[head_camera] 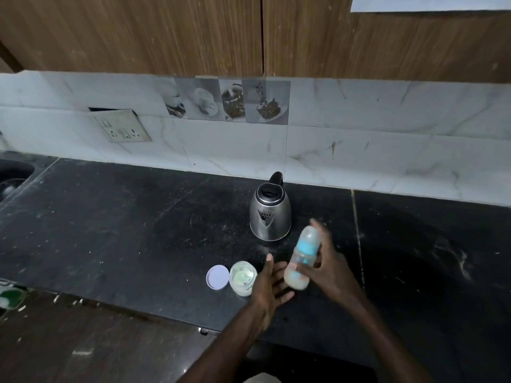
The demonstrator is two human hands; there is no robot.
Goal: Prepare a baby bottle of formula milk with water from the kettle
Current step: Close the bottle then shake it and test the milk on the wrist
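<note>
Black stone counter (138,230) holds a steel kettle (270,214). Your right hand (329,261) wraps the capped, milky baby bottle (302,258), tilted above it; your left hand (269,288) spreads open alongside. Judged: shake firmly, cap sealed.

Both forearms reach in from bottom centre, bare, angled up and forward. Left hand (269,286) open, palm turned right, fingers extended and loosely spread, thumb up. Right hand (327,261) raised a bit higher, fingers curled in a grip, index tip pointing up and blurred, back of hand facing right. Hands close together, palms facing.
</note>
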